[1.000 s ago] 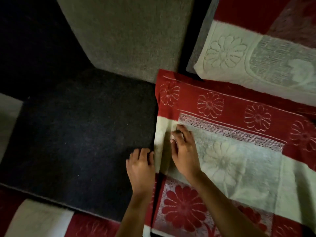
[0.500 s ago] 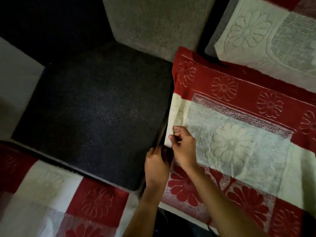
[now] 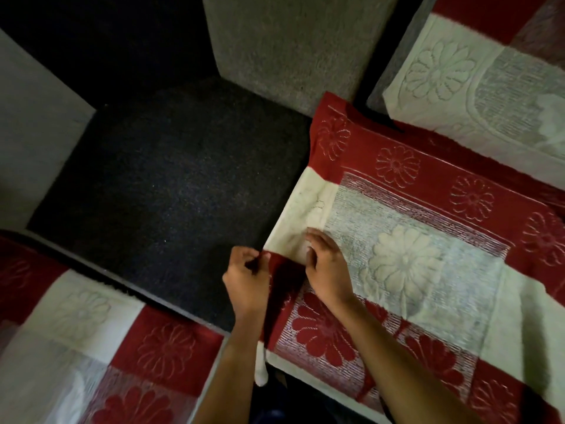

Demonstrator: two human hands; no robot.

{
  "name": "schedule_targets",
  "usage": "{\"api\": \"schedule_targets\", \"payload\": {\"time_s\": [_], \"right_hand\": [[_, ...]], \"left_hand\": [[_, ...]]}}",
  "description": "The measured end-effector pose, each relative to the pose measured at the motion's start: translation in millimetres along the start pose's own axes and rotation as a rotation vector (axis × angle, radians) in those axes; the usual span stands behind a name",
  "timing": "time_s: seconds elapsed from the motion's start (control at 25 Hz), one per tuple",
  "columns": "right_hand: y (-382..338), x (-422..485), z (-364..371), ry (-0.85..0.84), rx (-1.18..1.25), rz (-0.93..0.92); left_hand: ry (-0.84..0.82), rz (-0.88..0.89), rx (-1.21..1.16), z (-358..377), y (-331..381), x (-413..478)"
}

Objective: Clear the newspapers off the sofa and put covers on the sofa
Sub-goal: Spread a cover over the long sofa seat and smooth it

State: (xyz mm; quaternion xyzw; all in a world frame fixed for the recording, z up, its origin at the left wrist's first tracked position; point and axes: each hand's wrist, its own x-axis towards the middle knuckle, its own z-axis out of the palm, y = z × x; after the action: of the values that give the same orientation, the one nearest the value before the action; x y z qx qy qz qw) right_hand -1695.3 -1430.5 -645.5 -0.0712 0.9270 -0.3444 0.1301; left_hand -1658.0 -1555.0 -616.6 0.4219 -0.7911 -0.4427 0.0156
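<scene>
A red and cream flower-patterned cover (image 3: 428,240) lies over the right sofa seat. My left hand (image 3: 247,280) pinches the cover's left edge where red meets cream, beside the seam between the two seats. My right hand (image 3: 327,264) rests on the cream border just right of that edge, fingers curled down onto the cloth. The dark bare seat cushion (image 3: 171,191) lies to the left, uncovered. No newspaper is in view.
A grey back cushion (image 3: 290,47) stands behind the bare seat. Another patterned cover (image 3: 477,87) drapes the backrest at top right, and a third one (image 3: 101,347) lies at bottom left. A pale wall or panel (image 3: 30,127) shows at far left.
The view has shifted, with the sofa now lower and to the right. My left hand came off the dark seat and took hold of the cover's edge. My right hand stayed on the cream border.
</scene>
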Motion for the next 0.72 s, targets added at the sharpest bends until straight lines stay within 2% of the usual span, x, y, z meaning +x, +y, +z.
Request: {"api": "schedule_targets", "payload": {"time_s": [0.12, 0.28, 0.44, 0.6, 0.72], "right_hand": [[-2.3, -2.1, -0.8, -0.037, -0.062, -0.045], [-2.5, 13.5, -5.7, 0.04, -0.147, -0.069], [5.0, 32.5, -12.8, 0.015, -0.239, -0.002], [12.7, 46.1, -13.9, -0.004, -0.273, -0.03], [21.7, 60.9, -16.1, 0.027, -0.25, -0.033]], "left_hand": [[0.008, 0.054, 0.036, -0.8, -2.7, 8.8], [-0.078, 0.067, 0.173, 5.5, 0.9, 15.4], [-0.181, 0.155, 0.31, 19.7, 25.4, 23.9], [-0.342, 0.01, 0.149, 35.4, 61.0, 44.8], [-0.399, -0.005, 0.018, 51.6, 82.3, 63.7]]}}
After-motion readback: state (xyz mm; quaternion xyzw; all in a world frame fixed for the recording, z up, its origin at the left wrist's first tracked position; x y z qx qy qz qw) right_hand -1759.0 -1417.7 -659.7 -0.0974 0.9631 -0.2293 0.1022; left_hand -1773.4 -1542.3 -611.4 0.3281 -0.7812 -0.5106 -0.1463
